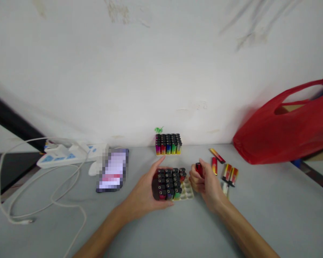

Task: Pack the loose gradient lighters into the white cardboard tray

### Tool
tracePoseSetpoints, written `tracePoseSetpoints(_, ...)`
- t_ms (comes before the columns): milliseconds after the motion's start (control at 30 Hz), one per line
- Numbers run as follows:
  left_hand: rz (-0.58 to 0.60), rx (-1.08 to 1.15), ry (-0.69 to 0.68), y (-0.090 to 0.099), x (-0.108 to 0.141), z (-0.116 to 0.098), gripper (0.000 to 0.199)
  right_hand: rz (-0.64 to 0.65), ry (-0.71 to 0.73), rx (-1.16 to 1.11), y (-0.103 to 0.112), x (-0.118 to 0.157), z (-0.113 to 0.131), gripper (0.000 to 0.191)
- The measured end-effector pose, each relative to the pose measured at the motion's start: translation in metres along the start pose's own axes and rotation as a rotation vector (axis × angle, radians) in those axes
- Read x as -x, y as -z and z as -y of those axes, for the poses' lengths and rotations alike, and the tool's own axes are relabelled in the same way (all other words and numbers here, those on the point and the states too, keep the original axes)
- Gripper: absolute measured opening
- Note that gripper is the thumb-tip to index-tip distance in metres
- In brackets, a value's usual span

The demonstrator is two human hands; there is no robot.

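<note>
My left hand [146,190] curves around the left side of a pale tray [188,193], its thumb and fingers spread along the tray's far and near edges. Several black-topped lighters [169,184] stand upright in that tray, and round slots show at its right side. Just right of the tray, my right hand [204,181] is closed around a red lighter [198,170] with a dark top. Loose red and yellow lighters [214,166] lie on the table beyond and to the right of my right hand.
A full block of coloured lighters [168,145] stands by the wall. To the left are a phone [113,170], a white power strip [70,156] and looping white cables [56,203]. A red bag [288,132] rests at the right on the grey table [150,233].
</note>
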State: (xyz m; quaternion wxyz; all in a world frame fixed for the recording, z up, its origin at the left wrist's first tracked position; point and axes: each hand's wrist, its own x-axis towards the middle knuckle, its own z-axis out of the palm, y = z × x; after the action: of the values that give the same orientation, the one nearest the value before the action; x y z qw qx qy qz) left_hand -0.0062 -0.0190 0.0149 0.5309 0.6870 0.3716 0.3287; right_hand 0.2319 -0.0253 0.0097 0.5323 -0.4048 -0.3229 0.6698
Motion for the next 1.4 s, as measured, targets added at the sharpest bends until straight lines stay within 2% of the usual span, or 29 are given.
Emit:
tracePoseSetpoints(67, 0.000, -0.003, -0.010, 0.000, 0.000, 0.001, 0.131, -0.014, 0.013, 0.023, -0.002, 0.000, 0.000, 0.064)
tracePoseSetpoints(167, 0.012, -0.021, -0.014, 0.001, 0.000, 0.003, 0.132, -0.053, 0.114, 0.063, -0.005, 0.002, 0.000, 0.059)
tracePoseSetpoints(367, 0.012, -0.027, -0.020, 0.001, 0.000, 0.003, 0.133, -0.072, 0.302, 0.247, -0.003, 0.006, 0.003, 0.036)
tracePoseSetpoints(533, 0.027, -0.052, -0.032, 0.001, -0.001, 0.004, 0.135, -0.054, 0.337, 0.379, -0.002, 0.005, 0.011, 0.040)
tracePoseSetpoints(733, 0.012, -0.092, -0.043, 0.002, -0.001, 0.005, 0.137, 0.090, 0.288, 0.457, 0.003, 0.011, 0.030, 0.031)
tracePoseSetpoints(933, 0.007, -0.099, -0.019, 0.002, -0.001, 0.004, 0.132, 0.154, 0.267, 0.534, 0.014, 0.016, 0.044, 0.029)
tracePoseSetpoints(1133, 0.000, -0.156, -0.029, 0.001, 0.000, 0.005, 0.133, 0.294, 0.213, 0.630, 0.015, 0.018, 0.043, 0.028)
tracePoseSetpoints(1400, -0.007, -0.179, -0.011, 0.001, 0.001, 0.005, 0.132, 0.315, 0.185, 0.671, 0.013, 0.015, 0.038, 0.024)
